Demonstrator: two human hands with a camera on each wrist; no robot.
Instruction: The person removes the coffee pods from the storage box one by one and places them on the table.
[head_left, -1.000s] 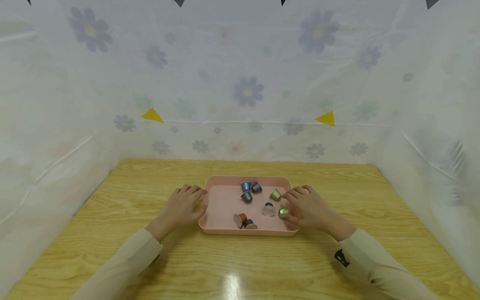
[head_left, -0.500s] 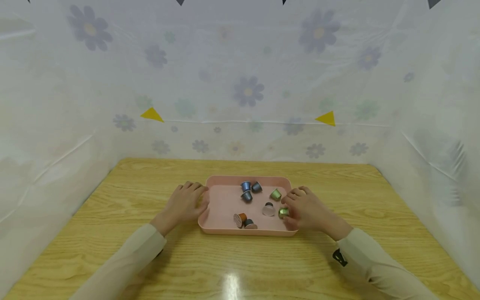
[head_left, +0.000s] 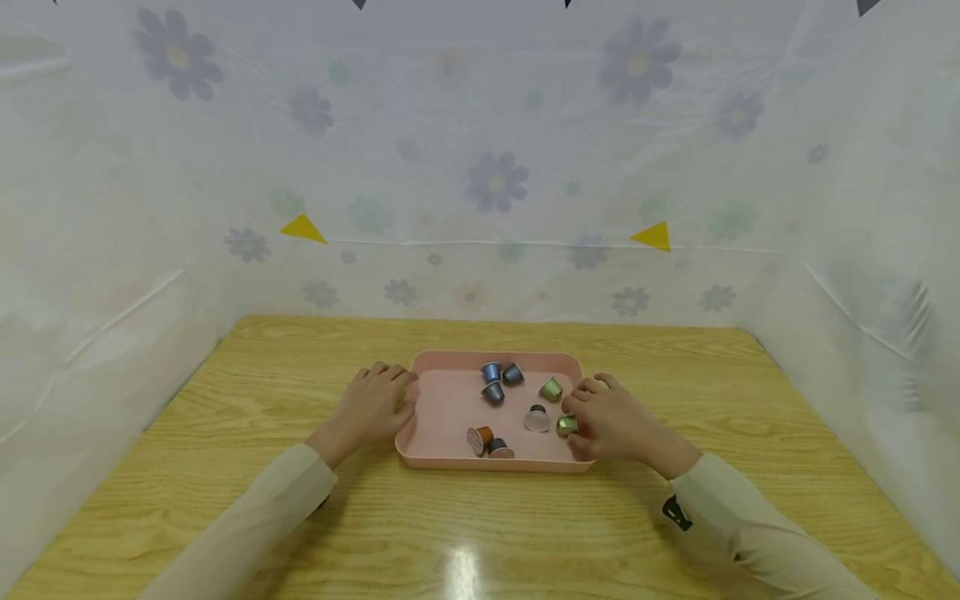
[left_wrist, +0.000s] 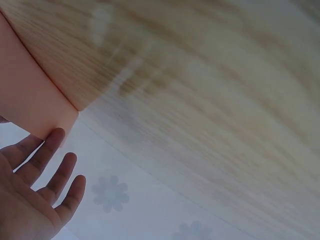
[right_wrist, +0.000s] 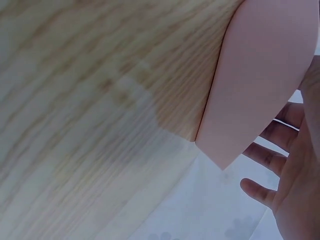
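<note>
- A pale sleeve (head_left: 247, 517) reaches in over a wood-grain table (head_left: 375, 533) toward the left end of the scene.
- The person's left hand (head_left: 367, 406) is at the left end of a pink tray (head_left: 444, 408), its fingers bent and apart. In the left wrist view one fingertip lies against the tray's wall near a corner, while the last two fingers stand free of it.
- The tray sits on the table, squarely between the two hands, its ends at their fingers.
- Inside, near the front wall, an orange pod (head_left: 480, 439) lies just beside a grey pod (head_left: 500, 449).
- Toward the back wall, three blue and dark pods (head_left: 492, 373) cluster closely.
- Farther right lie a pale-faced pod (head_left: 537, 419) and a green pod (head_left: 551, 389), both on their sides.
- A shiny green pod (head_left: 567, 426) lies just beside the fingers of the right hand (head_left: 618, 427).
- That hand spans the tray's right end, fingers apart. In the right wrist view several tips pass behind the wall; whether they press on it cannot be told.
- A black clip (head_left: 677, 512) hangs by the right sleeve (head_left: 757, 525).
</note>
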